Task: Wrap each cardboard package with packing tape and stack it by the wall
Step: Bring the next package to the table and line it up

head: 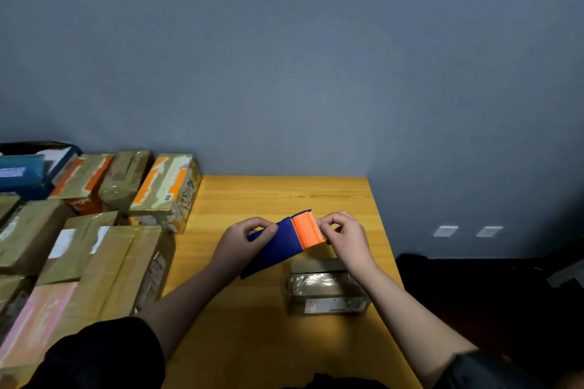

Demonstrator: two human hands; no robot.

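Blue-and-orange tape dispenser (286,241) gripped by left hand (245,241); right hand (343,235) pinches its orange end.

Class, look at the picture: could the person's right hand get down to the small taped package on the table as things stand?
Probably yes. The right hand is just above the small taped package, with nothing between, but it is pinching the tape dispenser and must let go first.
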